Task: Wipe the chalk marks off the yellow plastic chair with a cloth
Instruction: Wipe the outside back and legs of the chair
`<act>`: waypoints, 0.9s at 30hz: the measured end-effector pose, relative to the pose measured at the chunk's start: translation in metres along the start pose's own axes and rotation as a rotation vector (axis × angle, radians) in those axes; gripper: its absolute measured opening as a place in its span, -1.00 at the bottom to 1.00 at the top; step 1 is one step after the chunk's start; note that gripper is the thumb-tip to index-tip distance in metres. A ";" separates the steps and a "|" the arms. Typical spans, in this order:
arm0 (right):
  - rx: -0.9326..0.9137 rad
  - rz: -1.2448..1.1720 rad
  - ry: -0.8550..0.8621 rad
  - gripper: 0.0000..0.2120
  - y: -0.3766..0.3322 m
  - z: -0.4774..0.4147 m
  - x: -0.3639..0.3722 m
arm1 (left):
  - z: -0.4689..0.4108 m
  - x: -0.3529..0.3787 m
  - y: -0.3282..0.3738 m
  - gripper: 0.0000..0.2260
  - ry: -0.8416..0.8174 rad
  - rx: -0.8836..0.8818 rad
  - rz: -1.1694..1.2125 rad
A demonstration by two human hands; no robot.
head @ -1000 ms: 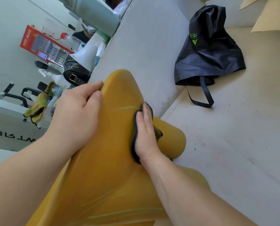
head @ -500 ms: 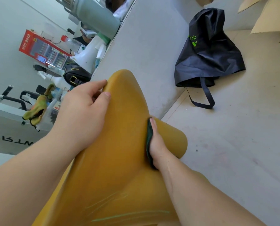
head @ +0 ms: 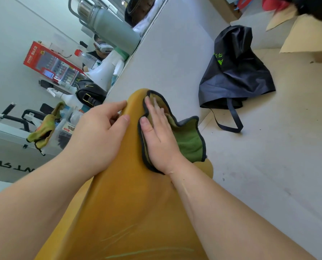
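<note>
We judge the wiping to be partway done. The upper stretch of the yellow chair [head: 134,194], from its top edge down to about the wrists, shows no chalk that we can make out. Pale green chalk marks [head: 149,252] are still on the chair's lower part, nearest the camera: a few slanting streaks and one longer line below them. Those remain to be wiped. What the forearms cover on the chair we cannot judge.

The cloth [head: 188,141], green with a dark border, lies on the chair's upper right side, reaching almost to the top edge and spilling past the right edge. The right grip [head: 158,139] lies flat on it, fingers straight, palm pressing it onto the plastic and not closed round it. The cloth's loose part bunches out on the side of this grip away from the chair's middle.

The left grip [head: 98,136] is at the chair's top edge, fingers curled over it and thumb on the near face, holding the chair. A strip of bare yellow separates the two grips.

The remaining marks sit well below the cloth, so we expect it must travel down the chair toward its near end.
</note>
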State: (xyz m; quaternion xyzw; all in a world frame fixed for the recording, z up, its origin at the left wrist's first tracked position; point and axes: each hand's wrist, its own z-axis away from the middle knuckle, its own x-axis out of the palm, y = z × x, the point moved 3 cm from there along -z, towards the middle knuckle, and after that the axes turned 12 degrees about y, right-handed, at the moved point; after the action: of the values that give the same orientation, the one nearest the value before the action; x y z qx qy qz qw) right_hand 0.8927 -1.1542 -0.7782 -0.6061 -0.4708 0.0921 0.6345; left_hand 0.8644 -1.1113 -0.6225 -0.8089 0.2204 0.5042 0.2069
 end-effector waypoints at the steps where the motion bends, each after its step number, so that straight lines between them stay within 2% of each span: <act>1: 0.025 -0.008 -0.011 -0.37 0.008 -0.005 -0.001 | 0.004 -0.002 -0.001 -0.62 -0.008 0.016 -0.014; 4: 0.188 -0.108 -0.010 -0.31 0.039 -0.013 -0.002 | 0.026 -0.013 -0.009 -0.59 -0.027 0.074 -0.042; 8: 0.478 -0.233 -0.025 -0.08 0.085 0.009 0.007 | 0.059 -0.027 -0.022 -0.63 -0.032 0.123 -0.024; 10: 0.533 -0.230 -0.011 -0.12 0.091 0.024 0.016 | 0.062 -0.031 -0.028 -0.63 -0.053 0.141 -0.069; 14: 0.373 -0.054 0.013 -0.39 0.049 0.052 0.037 | 0.046 -0.023 -0.049 -0.59 -0.085 0.122 -0.175; 17: 0.151 0.092 -0.006 -0.39 0.009 0.076 0.059 | 0.036 -0.014 -0.060 -0.59 -0.053 0.066 -0.158; 19: 0.070 0.107 0.027 -0.39 0.001 0.086 0.064 | 0.036 -0.010 -0.064 -0.60 -0.026 0.042 -0.108; 23: 0.025 0.086 0.060 -0.41 0.012 0.065 0.061 | 0.039 -0.007 -0.071 -0.62 0.015 0.024 -0.031; 27: 0.191 -0.025 0.030 -0.42 0.042 0.005 0.055 | 0.038 -0.005 -0.073 -0.63 0.017 0.019 -0.008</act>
State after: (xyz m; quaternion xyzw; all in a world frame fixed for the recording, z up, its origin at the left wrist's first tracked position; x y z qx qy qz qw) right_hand 0.9380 -1.1023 -0.7884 -0.5381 -0.4579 0.1195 0.6975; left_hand 0.8759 -1.0296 -0.6251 -0.8122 0.2236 0.4943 0.2145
